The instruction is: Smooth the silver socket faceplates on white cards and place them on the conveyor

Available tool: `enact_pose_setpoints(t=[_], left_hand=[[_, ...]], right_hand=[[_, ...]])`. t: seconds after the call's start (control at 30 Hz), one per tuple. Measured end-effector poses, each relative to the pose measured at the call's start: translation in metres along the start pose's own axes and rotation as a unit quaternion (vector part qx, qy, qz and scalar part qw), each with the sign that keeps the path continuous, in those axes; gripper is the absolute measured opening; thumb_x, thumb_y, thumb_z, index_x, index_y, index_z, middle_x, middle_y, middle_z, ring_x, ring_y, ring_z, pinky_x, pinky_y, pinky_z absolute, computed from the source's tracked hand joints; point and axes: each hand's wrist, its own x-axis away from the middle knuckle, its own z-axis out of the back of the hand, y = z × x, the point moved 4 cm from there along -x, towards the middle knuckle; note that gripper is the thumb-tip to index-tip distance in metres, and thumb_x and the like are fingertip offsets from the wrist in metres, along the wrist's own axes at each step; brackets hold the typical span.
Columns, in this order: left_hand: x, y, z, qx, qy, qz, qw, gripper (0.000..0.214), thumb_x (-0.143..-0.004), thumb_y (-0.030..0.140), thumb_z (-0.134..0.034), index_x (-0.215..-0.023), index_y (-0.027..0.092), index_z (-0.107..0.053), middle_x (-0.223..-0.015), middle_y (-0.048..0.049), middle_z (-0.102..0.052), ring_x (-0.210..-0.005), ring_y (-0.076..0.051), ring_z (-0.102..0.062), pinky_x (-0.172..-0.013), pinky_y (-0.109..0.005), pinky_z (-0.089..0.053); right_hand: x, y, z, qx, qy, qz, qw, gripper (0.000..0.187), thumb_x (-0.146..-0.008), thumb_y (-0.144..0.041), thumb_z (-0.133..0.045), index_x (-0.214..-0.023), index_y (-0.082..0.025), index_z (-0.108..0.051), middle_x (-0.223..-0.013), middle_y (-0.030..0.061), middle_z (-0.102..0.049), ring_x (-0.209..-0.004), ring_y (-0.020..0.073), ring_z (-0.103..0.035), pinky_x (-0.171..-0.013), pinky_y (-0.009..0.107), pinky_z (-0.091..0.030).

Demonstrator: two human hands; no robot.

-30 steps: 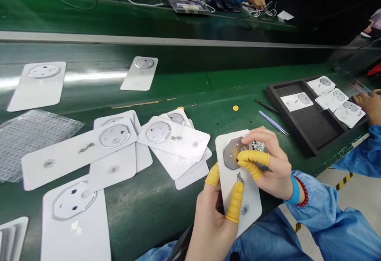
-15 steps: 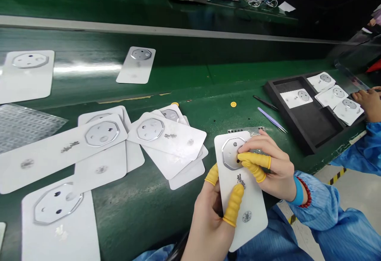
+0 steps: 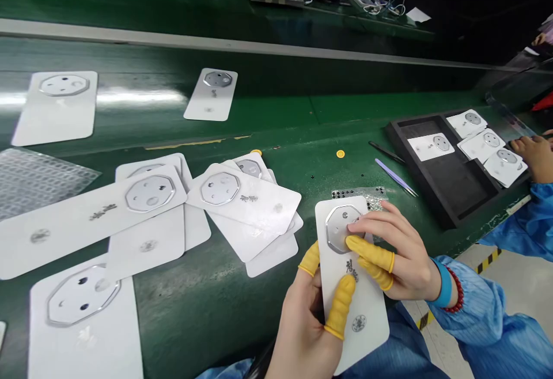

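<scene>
A white phone back cover (image 3: 358,298) with an octagonal grey camera plate (image 3: 339,232) is tilted up in front of me. My left hand (image 3: 317,310) is closed around its left edge, its yellow-cotted thumb lying on the face below the dark printed lettering. Over the camera plate, my right hand (image 3: 389,249) has its yellow-cotted fingers drawn together at the plate's lower right, with a bare fingertip touching the plate. Whatever is between those fingertips, if anything, is hidden. Just behind the cover lies a clear sheet (image 3: 371,196) carrying small black dots.
Several similar covers (image 3: 246,200) lie overlapped on the green bench at left. Lavender tweezers (image 3: 395,177) and dark tweezers (image 3: 386,151) lie beside a black divided tray (image 3: 449,209) holding more covers. Another person's hand (image 3: 533,157) is beside the tray. A bubble sheet (image 3: 38,183) lies far left.
My right fingertips have shifted slightly down on the camera plate, and the dark spot by them no longer shows. My left hand keeps its hold. Across the bench, another person's hand moved left onto a mouse.
</scene>
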Motion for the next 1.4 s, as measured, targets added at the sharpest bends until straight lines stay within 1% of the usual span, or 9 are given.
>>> enact_pose_setpoints(t=[0.13, 0.27, 0.33, 0.43, 0.6, 0.8, 0.93, 1.13, 1.4], left_hand=[[-0.003, -0.002, 0.003, -0.017, -0.007, -0.031, 0.999, 0.056, -0.075, 0.032, -0.075, -0.125, 0.019, -0.055, -0.098, -0.0077, -0.076, -0.094, -0.028, -0.071, -0.077, -0.033, -0.059], [-0.01, -0.001, 0.006, -0.04, -0.033, -0.008, 0.999, 0.062, -0.075, 0.034, -0.075, -0.129, 0.014, -0.051, -0.092, -0.0106, -0.076, -0.08, -0.027, -0.073, -0.056, -0.027, -0.058], [-0.015, 0.005, 0.009, -0.009, -0.004, -0.003, 1.0, 0.073, -0.073, 0.034, -0.077, -0.136, 0.015, -0.044, -0.092, -0.0105, -0.077, -0.076, -0.026, -0.074, -0.052, -0.025, -0.058], [-0.023, 0.018, 0.019, 0.031, 0.097, -0.046, 0.994, 0.092, -0.07, 0.031, -0.08, -0.147, 0.025, -0.03, -0.101, -0.0081, -0.076, -0.081, -0.025, -0.074, -0.058, -0.027, -0.06], [-0.029, 0.031, 0.027, 0.032, 0.125, -0.114, 0.985, 0.095, -0.072, 0.032, -0.079, -0.149, 0.034, -0.023, -0.128, -0.009, -0.066, -0.109, -0.027, -0.066, -0.077, -0.031, -0.06], [-0.031, 0.022, 0.029, 0.012, 0.122, -0.115, 0.986, 0.093, -0.073, 0.036, -0.078, -0.149, 0.029, -0.025, -0.128, -0.0126, -0.065, -0.093, -0.026, -0.072, -0.068, -0.029, -0.061], [-0.033, 0.013, 0.027, -0.03, 0.099, -0.126, 0.987, 0.09, -0.078, 0.039, -0.073, -0.151, 0.027, -0.02, -0.108, -0.0098, -0.072, -0.088, -0.024, -0.072, -0.063, -0.027, -0.06], [-0.033, 0.004, 0.022, -0.054, 0.068, -0.126, 0.988, 0.085, -0.082, 0.037, -0.068, -0.151, 0.023, -0.021, -0.095, -0.0062, -0.072, -0.08, -0.021, -0.071, -0.064, -0.028, -0.058], [-0.033, 0.001, 0.023, -0.067, 0.057, -0.116, 0.989, 0.087, -0.08, 0.037, -0.07, -0.151, 0.023, -0.023, -0.079, -0.0025, -0.069, -0.072, -0.024, -0.069, -0.064, -0.033, -0.058]], right_hand=[[0.005, -0.009, -0.006, 0.032, -0.018, 0.023, 0.999, 0.026, -0.089, -0.012, -0.045, -0.107, -0.008, -0.062, -0.116, 0.0189, -0.065, -0.114, 0.028, -0.057, -0.103, 0.054, -0.039], [0.009, -0.002, -0.01, -0.073, 0.017, -0.002, 0.997, 0.03, -0.093, -0.016, -0.043, -0.119, -0.011, -0.057, -0.122, 0.0173, -0.061, -0.116, 0.0248, -0.056, -0.098, 0.047, -0.047], [0.007, 0.023, -0.01, -0.126, 0.052, -0.067, 0.988, 0.029, -0.095, -0.017, -0.043, -0.12, -0.016, -0.057, -0.121, 0.0131, -0.061, -0.113, 0.0213, -0.058, -0.095, 0.041, -0.051], [0.001, 0.087, -0.009, -0.053, 0.099, -0.21, 0.971, 0.019, -0.092, -0.02, -0.052, -0.105, -0.021, -0.066, -0.108, 0.0071, -0.064, -0.101, 0.0189, -0.063, -0.091, 0.038, -0.053], [-0.006, 0.162, -0.028, -0.004, 0.023, -0.232, 0.972, 0.006, -0.081, -0.018, -0.066, -0.083, -0.017, -0.072, -0.09, 0.0062, -0.065, -0.082, 0.0194, -0.064, -0.077, 0.038, -0.055], [-0.002, 0.156, -0.04, 0.029, -0.057, -0.201, 0.977, 0.014, -0.082, -0.008, -0.06, -0.077, -0.017, -0.071, -0.092, 0.0064, -0.065, -0.084, 0.0191, -0.06, -0.079, 0.037, -0.05], [-0.008, 0.154, -0.037, 0.03, -0.092, -0.178, 0.979, 0.017, -0.079, -0.004, -0.058, -0.071, -0.016, -0.066, -0.09, 0.0067, -0.063, -0.084, 0.0197, -0.059, -0.081, 0.037, -0.048], [-0.009, 0.169, -0.036, 0.017, -0.104, -0.166, 0.98, 0.003, -0.08, -0.014, -0.063, -0.079, -0.015, -0.065, -0.102, 0.0096, -0.061, -0.089, 0.0213, -0.062, -0.081, 0.038, -0.052], [-0.011, 0.162, -0.036, 0.004, -0.135, -0.113, 0.984, 0.016, -0.087, -0.013, -0.051, -0.082, -0.016, -0.067, -0.106, 0.0101, -0.062, -0.096, 0.0226, -0.061, -0.087, 0.042, -0.051]])
